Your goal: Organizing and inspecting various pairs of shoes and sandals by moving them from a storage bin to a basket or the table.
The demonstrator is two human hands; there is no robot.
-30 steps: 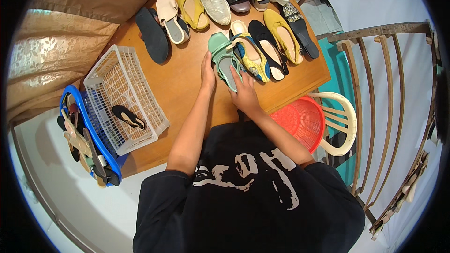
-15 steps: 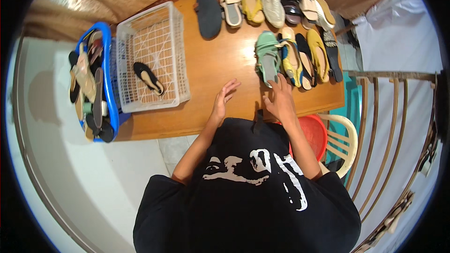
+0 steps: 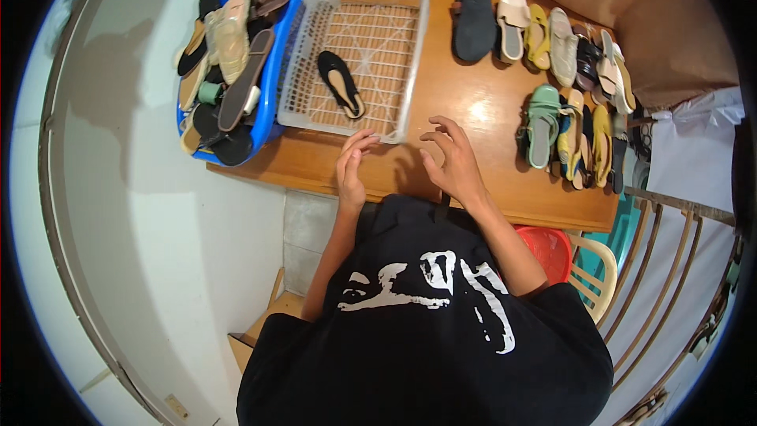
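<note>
Your left forearm (image 3: 330, 252) rises steeply from the lower edge to a nearly straight wrist, and your left hand (image 3: 352, 173) is free, turned partly on edge with its palm toward the right, the fingers loosely bent and leaning up and to the right. Your right forearm (image 3: 511, 243) slants up and leftward, carrying your right hand (image 3: 459, 164), also free, with its back showing, its fingers arched and parted, and its thumb extended below them. Your two hands face each other at nearly equal height, near but apart.
</note>
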